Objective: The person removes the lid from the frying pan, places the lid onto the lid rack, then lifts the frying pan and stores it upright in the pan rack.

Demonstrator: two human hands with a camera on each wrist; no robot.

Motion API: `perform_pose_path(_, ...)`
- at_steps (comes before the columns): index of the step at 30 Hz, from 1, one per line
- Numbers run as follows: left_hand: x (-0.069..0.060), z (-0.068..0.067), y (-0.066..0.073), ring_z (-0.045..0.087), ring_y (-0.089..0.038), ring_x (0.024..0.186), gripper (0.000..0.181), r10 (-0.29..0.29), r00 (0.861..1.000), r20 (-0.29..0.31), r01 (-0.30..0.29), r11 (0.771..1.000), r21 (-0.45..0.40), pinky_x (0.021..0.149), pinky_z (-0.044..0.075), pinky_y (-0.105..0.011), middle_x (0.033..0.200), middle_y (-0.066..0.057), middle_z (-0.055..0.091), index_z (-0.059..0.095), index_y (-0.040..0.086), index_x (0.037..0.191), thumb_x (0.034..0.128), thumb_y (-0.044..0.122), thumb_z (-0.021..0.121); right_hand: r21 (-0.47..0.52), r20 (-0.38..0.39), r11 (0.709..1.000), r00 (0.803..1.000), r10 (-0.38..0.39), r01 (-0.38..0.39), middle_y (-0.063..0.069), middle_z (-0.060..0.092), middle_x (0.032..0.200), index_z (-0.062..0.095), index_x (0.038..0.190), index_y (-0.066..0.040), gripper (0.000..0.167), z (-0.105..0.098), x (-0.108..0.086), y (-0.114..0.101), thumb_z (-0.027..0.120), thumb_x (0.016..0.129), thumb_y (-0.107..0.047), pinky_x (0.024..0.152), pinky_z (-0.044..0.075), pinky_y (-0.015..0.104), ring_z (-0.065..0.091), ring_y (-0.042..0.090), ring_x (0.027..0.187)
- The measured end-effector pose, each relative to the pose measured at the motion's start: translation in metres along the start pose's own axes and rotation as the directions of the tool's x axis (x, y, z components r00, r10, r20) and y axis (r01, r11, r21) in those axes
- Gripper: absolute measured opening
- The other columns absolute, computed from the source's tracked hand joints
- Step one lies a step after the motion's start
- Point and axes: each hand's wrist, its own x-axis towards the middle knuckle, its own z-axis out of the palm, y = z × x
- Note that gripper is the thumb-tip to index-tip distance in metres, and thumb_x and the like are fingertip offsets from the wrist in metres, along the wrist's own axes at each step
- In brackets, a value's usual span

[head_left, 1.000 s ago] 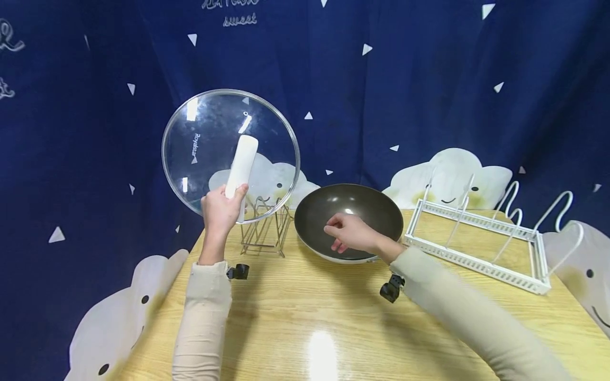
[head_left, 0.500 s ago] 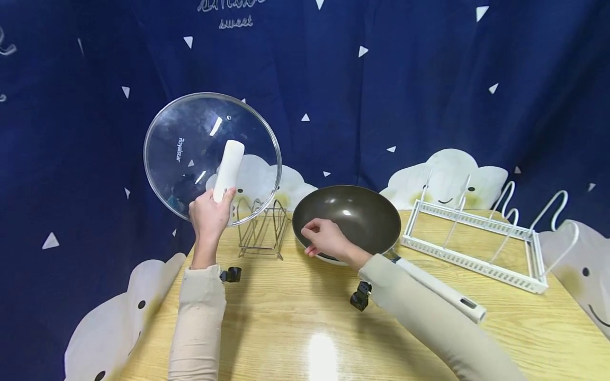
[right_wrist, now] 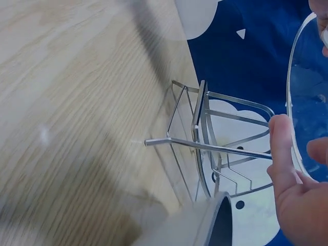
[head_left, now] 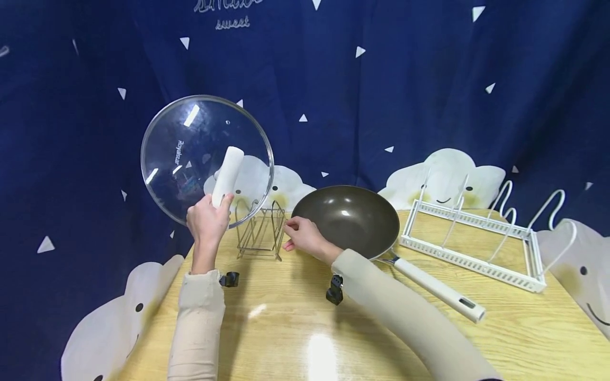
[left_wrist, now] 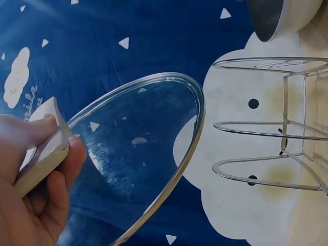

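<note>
My left hand (head_left: pixel 207 219) grips the white handle (head_left: pixel 229 172) of a round glass lid (head_left: pixel 178 135), held upright above the table's left side. In the left wrist view, thumb and fingers (left_wrist: pixel 75 156) wrap that handle, and the lid's rim is left of a metal wire rack (left_wrist: pixel 256 133). My right hand (head_left: pixel 307 236) holds nothing, fingers loosely bent, over the left rim of a dark pan (head_left: pixel 352 222). In the right wrist view its fingertips (right_wrist: pixel 280 128) overlap the wire rack's (right_wrist: pixel 225 149) loops; whether they touch is unclear.
The pan's white handle (head_left: pixel 438 288) points toward the front right. Behind it on the right stands a white rack (head_left: pixel 467 263) with curved hooks on the wooden table (head_left: pixel 286 328). A blue curtain (head_left: pixel 419 79) with clouds hangs behind.
My right hand has moved left from over the pan's middle to its left rim beside the wire rack. The lid has moved left with my left hand. The pan's handle has come into view.
</note>
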Motion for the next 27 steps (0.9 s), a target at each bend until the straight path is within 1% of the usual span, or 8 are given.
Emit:
perform_pose_path(2,-0.002,0.000,-0.003,0.059,-0.039,0.062,0.047,-0.006,1.000,-0.003,0.006,1.000,0.006,0.053,0.044,-0.048,0.070,-0.019,0.065,0.062,0.000,0.076,0.0852,0.046,0.066,0.038,0.016,0.999,1.000,0.016,-0.017,0.025,0.054,0.123,0.047,0.128,0.008,0.035,0.006,0.008,0.001,0.048,0.099,-0.012,0.063,0.057,0.032,0.068,0.027,0.069)
perform_pose_path(7,-0.004,0.000,-0.007,0.060,-0.041,0.063,0.044,0.002,1.000,-0.014,-0.002,1.000,0.019,0.054,0.044,-0.050,0.070,-0.018,0.065,0.063,0.001,0.075,0.0843,0.044,0.068,0.057,0.090,0.996,0.994,0.062,-0.068,0.030,0.041,0.136,0.034,0.137,0.010,0.042,0.017,0.026,0.007,0.042,0.101,-0.010,0.068,0.057,0.031,0.066,0.038,0.086)
perform_pose_path(10,-0.004,0.001,-0.008,0.060,-0.043,0.066,0.044,0.007,1.000,-0.015,-0.007,1.000,0.030,0.056,0.044,-0.052,0.071,-0.019,0.066,0.063,0.001,0.075,0.0840,0.044,0.068,0.079,0.133,0.992,0.988,0.084,-0.095,0.032,0.033,0.140,0.027,0.139,0.011,0.044,0.022,0.036,0.010,0.037,0.102,-0.009,0.076,0.056,0.035,0.065,0.037,0.091)
perform_pose_path(13,-0.004,0.003,-0.009,0.059,-0.044,0.066,0.045,0.009,1.000,-0.010,-0.008,0.999,0.047,0.055,0.044,-0.053,0.071,-0.021,0.064,0.061,0.001,0.074,0.0838,0.044,0.068,0.116,0.160,0.986,0.982,0.100,-0.120,0.032,0.022,0.146,0.019,0.144,0.009,0.047,0.026,0.042,0.013,0.033,0.103,-0.010,0.084,0.052,0.040,0.063,0.038,0.097)
perform_pose_path(17,-0.005,0.006,-0.012,0.059,-0.043,0.064,0.045,0.017,1.000,0.001,-0.017,0.998,0.060,0.053,0.043,-0.052,0.069,-0.021,0.063,0.059,0.002,0.071,0.0838,0.044,0.068,0.163,0.170,0.976,0.979,0.116,-0.144,0.028,0.013,0.150,0.008,0.149,0.003,0.052,0.032,0.047,0.018,0.031,0.104,-0.011,0.085,0.052,0.039,0.060,0.039,0.102)
perform_pose_path(19,-0.006,0.007,-0.013,0.058,-0.042,0.062,0.045,0.019,1.000,0.005,-0.019,0.998,0.065,0.052,0.043,-0.052,0.068,-0.020,0.062,0.058,0.002,0.071,0.0840,0.043,0.068,0.173,0.161,0.975,0.980,0.115,-0.143,0.028,0.016,0.150,0.009,0.149,0.002,0.052,0.035,0.049,0.021,0.032,0.104,-0.011,0.083,0.053,0.036,0.060,0.037,0.102)
perform_pose_path(23,-0.008,0.008,-0.014,0.057,-0.040,0.059,0.044,0.014,1.000,0.015,-0.015,0.997,0.079,0.049,0.042,-0.050,0.066,-0.019,0.061,0.057,0.003,0.070,0.0837,0.043,0.069,0.182,0.129,0.976,0.987,0.097,-0.120,0.029,0.029,0.144,0.017,0.146,0.006,0.049,0.038,0.055,0.022,0.034,0.103,-0.010,0.083,0.053,0.033,0.060,0.034,0.101)
perform_pose_path(27,-0.008,0.010,-0.013,0.057,-0.039,0.058,0.044,0.023,0.999,0.037,-0.027,0.995,0.093,0.048,0.042,-0.049,0.067,-0.019,0.062,0.059,0.002,0.072,0.0843,0.044,0.068,0.155,0.045,0.984,0.995,0.087,-0.093,0.028,0.043,0.133,0.031,0.140,0.009,0.042,0.038,0.058,0.018,0.037,0.102,-0.007,0.084,0.053,0.034,0.060,0.038,0.103)
